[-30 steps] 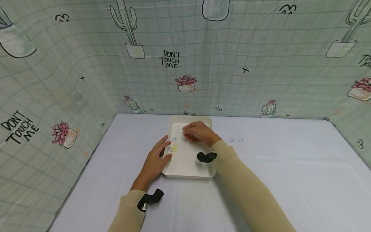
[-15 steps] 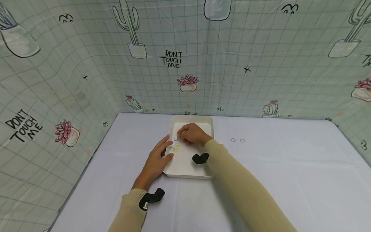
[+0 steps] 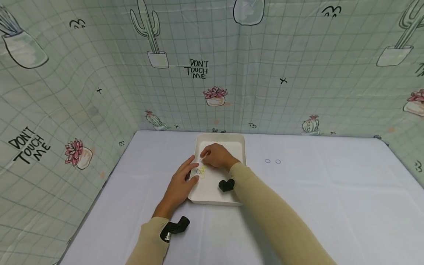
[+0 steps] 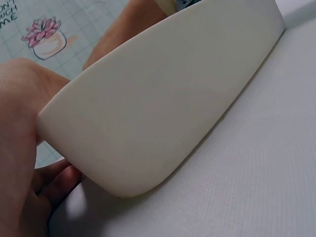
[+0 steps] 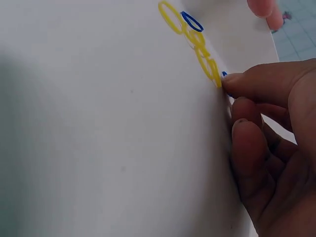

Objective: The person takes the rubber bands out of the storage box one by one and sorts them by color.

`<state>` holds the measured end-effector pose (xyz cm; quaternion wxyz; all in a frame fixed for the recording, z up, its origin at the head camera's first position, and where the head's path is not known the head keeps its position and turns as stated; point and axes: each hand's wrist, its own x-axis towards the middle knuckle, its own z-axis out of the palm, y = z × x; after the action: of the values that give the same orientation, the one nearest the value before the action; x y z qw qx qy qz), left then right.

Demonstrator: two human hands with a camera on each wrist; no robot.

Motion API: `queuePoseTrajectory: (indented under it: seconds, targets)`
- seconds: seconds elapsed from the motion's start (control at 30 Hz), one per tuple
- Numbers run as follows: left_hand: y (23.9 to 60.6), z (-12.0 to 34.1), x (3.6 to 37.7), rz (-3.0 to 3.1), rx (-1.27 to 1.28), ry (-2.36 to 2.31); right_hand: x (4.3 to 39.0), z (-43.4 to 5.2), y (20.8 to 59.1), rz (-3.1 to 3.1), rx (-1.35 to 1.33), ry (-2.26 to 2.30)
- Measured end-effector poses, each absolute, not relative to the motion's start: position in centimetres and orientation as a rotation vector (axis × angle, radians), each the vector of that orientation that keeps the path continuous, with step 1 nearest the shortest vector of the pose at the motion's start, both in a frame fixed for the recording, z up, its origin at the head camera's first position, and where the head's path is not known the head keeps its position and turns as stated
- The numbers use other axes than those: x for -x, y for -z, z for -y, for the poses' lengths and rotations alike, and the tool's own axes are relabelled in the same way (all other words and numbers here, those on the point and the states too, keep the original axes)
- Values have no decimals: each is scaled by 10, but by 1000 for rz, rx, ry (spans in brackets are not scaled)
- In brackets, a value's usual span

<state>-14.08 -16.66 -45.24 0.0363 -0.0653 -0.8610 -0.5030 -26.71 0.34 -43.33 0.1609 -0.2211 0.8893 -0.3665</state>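
Observation:
A white rectangular tray [image 3: 215, 193] lies on the table. My right hand [image 3: 218, 156] is inside it, thumb and forefinger curled at a small blue rubber band [image 5: 224, 73] near the left wall. The thumb covers most of that band, so the pinch is partly hidden. Several yellow rubber bands [image 5: 169, 18] lie in a cluster beside the fingertips, along with another blue rubber band [image 5: 192, 21]. With fingers spread, my left hand [image 3: 177, 186] rests against the tray's left side, its fingertips reaching over the rim.
To the right of the tray, two blue rubber bands, a nearer one [image 3: 267, 161] and one farther right [image 3: 278, 161], lie side by side on the white tablecloth [image 3: 314, 198]. A cactus-print cloth [image 3: 258, 103] hangs behind and at the sides.
My right hand has moved left and lower across the tray, bringing its fingertips to the blue band by the left wall. The left hand keeps its place on the rim.

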Motion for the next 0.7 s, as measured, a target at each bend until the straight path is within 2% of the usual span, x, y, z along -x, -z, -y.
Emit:
queuePoseTrajectory:
  seconds: [0.7]
  targets:
    - [453, 166, 140, 2634, 223, 1534, 267, -5, 437, -2604, 723, 1011]
